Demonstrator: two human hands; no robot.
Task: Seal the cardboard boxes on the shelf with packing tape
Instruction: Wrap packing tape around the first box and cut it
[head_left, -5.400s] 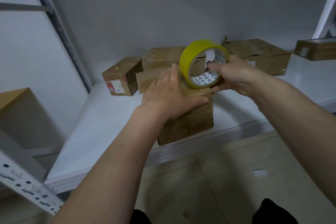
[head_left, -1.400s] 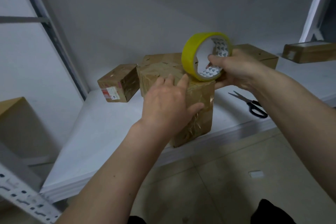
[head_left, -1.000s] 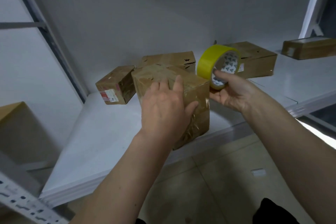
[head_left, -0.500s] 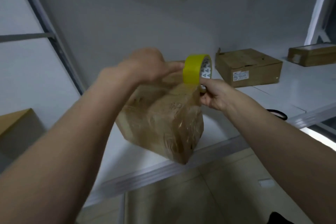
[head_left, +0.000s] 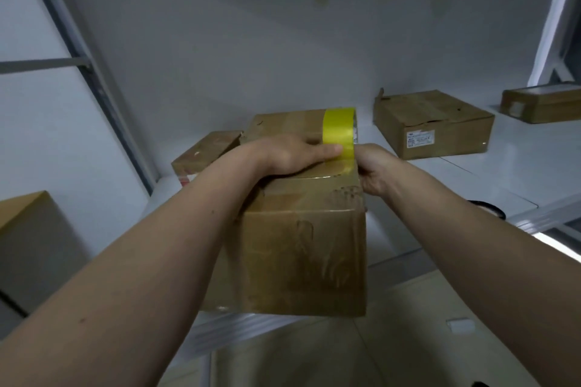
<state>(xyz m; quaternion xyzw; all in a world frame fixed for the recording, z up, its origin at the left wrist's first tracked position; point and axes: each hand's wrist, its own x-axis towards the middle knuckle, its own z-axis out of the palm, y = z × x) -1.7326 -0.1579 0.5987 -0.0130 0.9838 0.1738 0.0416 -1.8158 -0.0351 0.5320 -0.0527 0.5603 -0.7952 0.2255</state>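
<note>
A brown cardboard box [head_left: 301, 254], glossy with tape, stands at the front edge of the white shelf [head_left: 490, 179], its front face toward me. The yellow tape roll [head_left: 339, 130] stands edge-on at the box's top right. My left hand [head_left: 292, 155] lies across the top of the box with its fingers stretched out, fingertips touching the tape at the roll. My right hand [head_left: 372, 168] grips the roll from the right side; its fingers are partly hidden behind the roll.
Behind stand a second box [head_left: 283, 122] and a small labelled box [head_left: 204, 155]. A flat box [head_left: 434, 122] lies to the right, another box [head_left: 540, 104] far right. Scissors [head_left: 490, 210] peek out beside my right forearm. A large carton [head_left: 28, 245] sits at left.
The box has turned square to me at the shelf edge. My left hand came down from above onto its top, fingers on the tape. The roll has settled at the top right corner.
</note>
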